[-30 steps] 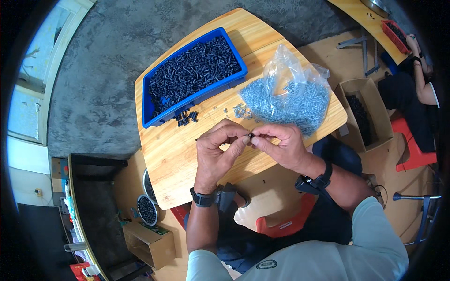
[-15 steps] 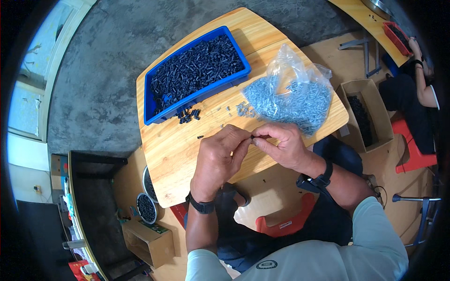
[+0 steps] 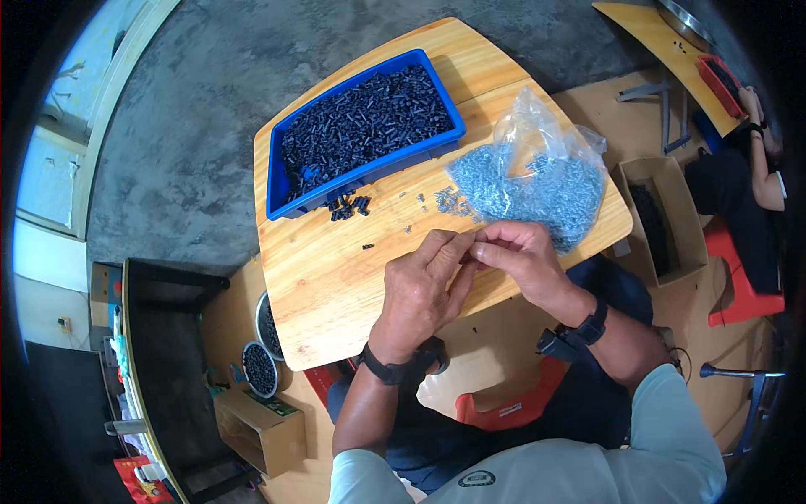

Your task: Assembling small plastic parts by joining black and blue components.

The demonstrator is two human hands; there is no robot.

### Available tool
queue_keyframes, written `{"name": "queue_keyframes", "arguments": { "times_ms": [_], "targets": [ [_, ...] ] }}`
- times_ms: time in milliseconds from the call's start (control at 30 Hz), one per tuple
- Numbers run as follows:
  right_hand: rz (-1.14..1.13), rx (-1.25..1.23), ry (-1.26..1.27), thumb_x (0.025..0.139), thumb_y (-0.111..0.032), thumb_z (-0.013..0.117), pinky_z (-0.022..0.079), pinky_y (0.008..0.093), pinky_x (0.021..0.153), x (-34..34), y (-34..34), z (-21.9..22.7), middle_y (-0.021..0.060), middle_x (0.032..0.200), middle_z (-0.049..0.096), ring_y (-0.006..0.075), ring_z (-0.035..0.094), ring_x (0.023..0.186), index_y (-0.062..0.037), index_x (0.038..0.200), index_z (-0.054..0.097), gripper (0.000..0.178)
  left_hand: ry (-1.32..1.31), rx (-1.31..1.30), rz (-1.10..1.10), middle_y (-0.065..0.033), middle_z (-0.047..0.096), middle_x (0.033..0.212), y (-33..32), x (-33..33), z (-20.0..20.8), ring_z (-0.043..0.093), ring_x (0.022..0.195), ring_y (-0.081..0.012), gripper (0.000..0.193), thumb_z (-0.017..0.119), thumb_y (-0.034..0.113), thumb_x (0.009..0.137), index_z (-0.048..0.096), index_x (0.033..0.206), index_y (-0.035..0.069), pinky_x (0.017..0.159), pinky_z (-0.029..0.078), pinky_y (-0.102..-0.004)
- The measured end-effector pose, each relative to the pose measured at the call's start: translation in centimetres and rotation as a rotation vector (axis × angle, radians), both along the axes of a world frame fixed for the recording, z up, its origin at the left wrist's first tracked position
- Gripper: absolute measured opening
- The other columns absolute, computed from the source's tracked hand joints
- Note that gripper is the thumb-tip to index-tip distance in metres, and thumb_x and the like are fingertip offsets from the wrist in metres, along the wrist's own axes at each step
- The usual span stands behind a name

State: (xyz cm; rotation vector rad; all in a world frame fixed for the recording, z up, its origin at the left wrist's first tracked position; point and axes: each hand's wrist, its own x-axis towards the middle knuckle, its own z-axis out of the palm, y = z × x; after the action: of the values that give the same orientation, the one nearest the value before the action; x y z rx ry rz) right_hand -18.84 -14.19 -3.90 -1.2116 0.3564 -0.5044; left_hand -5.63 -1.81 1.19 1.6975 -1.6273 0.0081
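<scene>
Wooden table (image 3: 336,294) carries everything here. Nearest the person, over the table's near edge, the left hand (image 3: 420,294) and right hand (image 3: 516,256) meet fingertip to fingertip; the fingers of both are pressed together in a pinch, but whatever small piece sits between them is hidden, so I cannot tell what it is. Just beyond the right hand, at the table's right corner, lies a clear plastic bag of small grey screws (image 3: 537,181), a few spilled beside its mouth. Toward the middle, a little cluster of loose black parts (image 3: 348,206) rests against the blue tray (image 3: 281,197), which is heaped with the same black pieces and fills the far left corner.
</scene>
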Motion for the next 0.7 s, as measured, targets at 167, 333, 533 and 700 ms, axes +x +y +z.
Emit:
{"name": "queue_keyframes", "arguments": {
  "times_ms": [167,333,533,700],
  "targets": [
    [0.035,0.089,0.018,0.096,-0.011,0.066,0.056,0.0248,0.08,0.0,0.3,0.6,0.0067,0.097,0.073,0.0113,0.067,0.09,0.0037,0.107,0.071,0.019,-0.057,-0.094,0.042,-0.0101,0.067,0.093,0.0,0.2,-1.2,0.069,0.07,-0.0191,0.035,0.078,-0.004,0.075,0.068,0.108,0.002,0.057,0.056,-0.0276],
    [0.073,0.115,-0.015,0.096,-0.009,0.065,0.056,0.0253,0.082,0.0,0.3,0.7,0.0084,0.099,0.072,0.0125,0.068,0.09,0.0051,0.109,0.07,0.02,-0.023,-0.139,0.039,-0.0101,0.067,0.092,0.0,0.0,-1.4,0.07,0.07,-0.0183,0.034,0.079,-0.004,0.074,0.068,0.105,0.001,0.056,0.056,-0.0274],
    [0.088,0.098,-0.018,0.096,-0.009,0.065,0.055,0.0255,0.082,0.0,0.3,0.5,0.0083,0.099,0.072,0.0121,0.067,0.089,0.0046,0.106,0.07,0.018,-0.048,-0.151,0.006,-0.0091,0.066,0.089,0.1,0.3,-1.5,0.07,0.068,-0.0188,0.034,0.08,-0.004,0.072,0.067,0.103,0.001,0.057,0.056,-0.0283],
    [0.123,0.058,0.002,0.095,-0.011,0.067,0.054,0.0245,0.08,-0.1,0.2,0.1,0.0066,0.097,0.072,0.0102,0.067,0.087,0.0037,0.104,0.07,0.017,-0.17,-0.128,-0.009,-0.0069,0.064,0.084,0.7,0.5,-1.5,0.069,0.066,-0.0192,0.034,0.082,0.001,0.07,0.066,0.1,0.003,0.056,0.056,-0.0298]
  ]
}}
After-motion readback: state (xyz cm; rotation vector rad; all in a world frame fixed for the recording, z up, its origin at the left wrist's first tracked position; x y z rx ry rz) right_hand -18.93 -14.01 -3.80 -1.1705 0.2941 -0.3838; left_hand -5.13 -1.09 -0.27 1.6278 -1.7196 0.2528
